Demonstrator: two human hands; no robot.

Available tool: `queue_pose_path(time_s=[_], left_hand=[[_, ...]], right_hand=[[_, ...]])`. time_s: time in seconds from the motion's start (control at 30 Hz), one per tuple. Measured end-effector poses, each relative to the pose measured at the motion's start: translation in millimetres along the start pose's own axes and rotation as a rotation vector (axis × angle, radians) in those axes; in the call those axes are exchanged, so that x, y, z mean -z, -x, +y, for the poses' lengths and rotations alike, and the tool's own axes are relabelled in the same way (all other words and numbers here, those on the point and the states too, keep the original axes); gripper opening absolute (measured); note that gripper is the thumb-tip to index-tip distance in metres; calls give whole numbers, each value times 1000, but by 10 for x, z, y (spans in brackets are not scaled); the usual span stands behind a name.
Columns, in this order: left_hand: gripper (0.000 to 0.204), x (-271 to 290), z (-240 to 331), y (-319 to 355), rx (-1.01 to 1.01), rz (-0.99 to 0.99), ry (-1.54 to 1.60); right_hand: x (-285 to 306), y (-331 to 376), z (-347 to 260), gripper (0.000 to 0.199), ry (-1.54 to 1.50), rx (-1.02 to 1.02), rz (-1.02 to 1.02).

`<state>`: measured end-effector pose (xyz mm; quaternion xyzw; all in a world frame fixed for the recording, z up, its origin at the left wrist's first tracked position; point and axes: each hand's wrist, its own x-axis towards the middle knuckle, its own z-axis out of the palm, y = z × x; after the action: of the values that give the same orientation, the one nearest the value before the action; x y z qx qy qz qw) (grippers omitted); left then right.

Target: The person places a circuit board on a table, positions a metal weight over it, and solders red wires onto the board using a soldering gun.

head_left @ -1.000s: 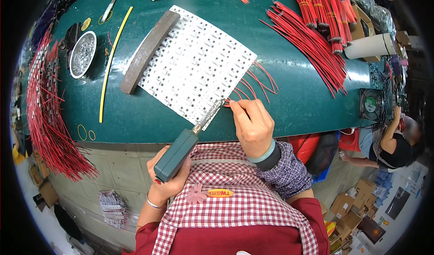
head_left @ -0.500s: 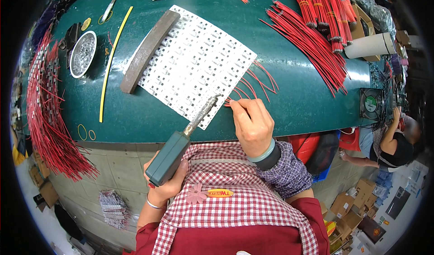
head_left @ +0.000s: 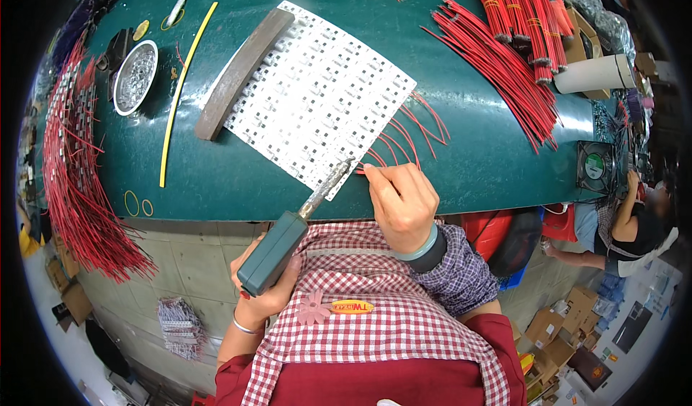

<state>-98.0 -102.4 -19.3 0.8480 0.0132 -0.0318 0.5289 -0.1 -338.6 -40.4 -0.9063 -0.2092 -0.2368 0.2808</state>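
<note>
My left hand (head_left: 268, 294) is wrapped round the dark green handle of a soldering iron (head_left: 272, 253). The iron's tip points away from me and rests at the near right edge of a white circuit board panel (head_left: 317, 82) dotted with small dark parts. Just right of the tip, my right hand (head_left: 405, 208) pinches a thin red wire (head_left: 362, 170) by the board's edge. Whether tip and wire touch is too small to tell. Several red wires (head_left: 405, 143) stick out from the same edge, farther along. A dark flat bar (head_left: 241, 78) lies across the panel's left side.
At left are a bowl of small shiny pieces (head_left: 135, 78), a yellow strip (head_left: 180, 92) and a hanging bundle of red wires (head_left: 72, 183). Loose red wires (head_left: 497, 74), a white roll (head_left: 595, 74) and a small fan (head_left: 595, 162) are at right. Another person (head_left: 634, 219) sits beyond.
The iron's tip and my right fingertips have moved slightly along the panel's edge toward its near corner. The whole view has shifted a little. Both hands keep their hold.
</note>
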Motion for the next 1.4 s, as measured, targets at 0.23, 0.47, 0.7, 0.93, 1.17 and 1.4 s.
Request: queue_pose_path(time_s=[0.23, 0.47, 0.7, 0.93, 1.17, 1.4], left_hand=[[19, -12, -1, -22, -54, -16, 9], [20, -9, 9, -18, -92, 5, -21], [22, 14, -10, 67, -26, 57, 17], [22, 19, -78, 123, -33, 67, 0], [23, 19, -92, 149, 0, 83, 17], [23, 2, -97, 154, 7, 69, 38]], right_hand=[[33, -22, -45, 25, -1, -16, -18], [28, -26, -49, 24, 41, -7, -27], [44, -29, -66, 22, 36, -12, -34], [42, -3, -73, 22, 41, 2, 19], [25, 24, -108, 23, -15, -3, 8], [12, 15, -122, 26, -23, -10, -18]])
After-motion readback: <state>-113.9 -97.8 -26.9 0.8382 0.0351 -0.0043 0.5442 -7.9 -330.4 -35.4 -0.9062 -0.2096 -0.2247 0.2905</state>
